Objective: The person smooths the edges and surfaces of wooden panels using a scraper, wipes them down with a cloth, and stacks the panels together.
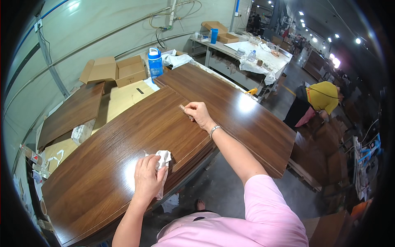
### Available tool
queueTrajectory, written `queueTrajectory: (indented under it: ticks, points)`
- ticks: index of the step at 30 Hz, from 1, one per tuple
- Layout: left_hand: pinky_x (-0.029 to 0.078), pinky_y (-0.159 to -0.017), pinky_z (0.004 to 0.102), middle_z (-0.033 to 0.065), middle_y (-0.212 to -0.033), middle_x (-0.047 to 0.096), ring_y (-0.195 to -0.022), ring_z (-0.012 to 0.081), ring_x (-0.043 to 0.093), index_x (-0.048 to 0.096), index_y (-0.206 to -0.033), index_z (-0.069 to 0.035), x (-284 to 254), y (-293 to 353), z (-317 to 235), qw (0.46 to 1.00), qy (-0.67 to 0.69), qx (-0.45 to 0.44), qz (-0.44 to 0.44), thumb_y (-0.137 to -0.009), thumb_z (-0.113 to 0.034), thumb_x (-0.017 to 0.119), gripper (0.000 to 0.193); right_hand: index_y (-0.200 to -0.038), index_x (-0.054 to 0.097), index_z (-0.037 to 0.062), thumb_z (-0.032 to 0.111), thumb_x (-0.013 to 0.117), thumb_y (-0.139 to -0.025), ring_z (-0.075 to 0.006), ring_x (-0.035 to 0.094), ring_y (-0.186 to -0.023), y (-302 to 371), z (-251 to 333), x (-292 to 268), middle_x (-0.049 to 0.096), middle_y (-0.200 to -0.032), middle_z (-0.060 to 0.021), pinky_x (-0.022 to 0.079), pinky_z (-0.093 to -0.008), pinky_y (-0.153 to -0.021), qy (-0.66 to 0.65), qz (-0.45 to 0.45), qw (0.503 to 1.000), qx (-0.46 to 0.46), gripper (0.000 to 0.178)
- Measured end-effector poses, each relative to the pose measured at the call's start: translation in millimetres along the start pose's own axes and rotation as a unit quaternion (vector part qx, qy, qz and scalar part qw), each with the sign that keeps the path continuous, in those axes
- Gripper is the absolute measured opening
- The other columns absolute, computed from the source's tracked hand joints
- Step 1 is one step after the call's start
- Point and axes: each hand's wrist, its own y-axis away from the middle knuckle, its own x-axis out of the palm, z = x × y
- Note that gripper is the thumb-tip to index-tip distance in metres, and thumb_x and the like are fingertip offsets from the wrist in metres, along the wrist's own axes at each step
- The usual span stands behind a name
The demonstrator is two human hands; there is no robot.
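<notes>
Brown wood-grain panels lie stacked in front of me, the top panel (119, 136) glossy where the light hits it. Near its front edge my left hand (147, 177) is closed on a crumpled white cloth (164, 158), which hangs partly over the edge. Farther right, my right hand (199, 114) pinches a small pale-brown stick (182, 107), its tip at the panel's surface close to the right edge. The fingers cover most of the stick. Beyond that hand another brown panel (247, 119) extends to the right.
A blue bottle (155, 64) and an open cardboard box (131, 71) stand behind the panels. A tilted brown panel (72, 113) rests at left. A cluttered white-topped table (257, 47) is at the back. At right, a person in a yellow top (323, 96) bends over brown boards.
</notes>
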Motion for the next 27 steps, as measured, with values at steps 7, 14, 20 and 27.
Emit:
queueTrajectory:
  ticks: [7,14,20,27]
  points:
    - [0.042,-0.097,0.0477,0.0129,-0.118,0.061,-0.106,0.0341,0.057,0.061,-0.108,-0.003,-2.1,0.2,-14.3,0.982,-0.164,0.087,0.026,-0.067,-0.018,0.082,0.048,-0.085,0.071,-0.0017,0.012,0.068,-0.085,-0.0053,0.051,-0.054,-1.1,-2.4,-2.6,0.06,-0.066,0.0005,0.04,-0.0215,-0.047,0.021,0.011,1.0,0.008,0.014]
    - [0.044,-0.098,0.0463,0.0167,-0.123,0.057,-0.109,0.0354,0.057,0.059,-0.115,-0.003,-10.4,0.2,-30.0,0.983,-0.155,0.051,0.088,-0.065,-0.02,0.084,0.058,-0.085,0.071,-0.0017,0.013,0.068,-0.085,-0.0055,0.051,-0.054,-1.7,-3.6,-3.2,0.06,-0.066,0.0,0.039,-0.0214,-0.047,0.031,0.011,0.999,0.002,0.014]
    - [0.046,-0.096,0.0472,0.0187,-0.125,0.056,-0.107,0.0385,0.057,0.058,-0.122,-0.004,-2.4,6.2,-24.2,0.979,-0.165,0.099,0.061,-0.067,-0.014,0.082,0.061,-0.08,0.069,-0.0018,0.011,0.069,-0.084,-0.0059,0.05,-0.05,-1.6,-2.7,-0.5,0.058,-0.062,0.0002,0.037,-0.0228,-0.044,0.013,0.001,1.0,0.0,0.013]
    - [0.051,-0.088,0.0444,0.0167,-0.119,0.06,-0.101,0.0373,0.059,0.064,-0.113,-0.002,6.0,12.1,-28.1,0.98,-0.169,0.1,0.043,-0.068,-0.008,0.079,0.048,-0.079,0.069,-0.0019,0.01,0.068,-0.083,-0.0057,0.05,-0.051,-1.6,-1.8,-2.4,0.058,-0.062,0.0004,0.037,-0.0227,-0.044,0.002,0.007,1.0,0.001,0.013]
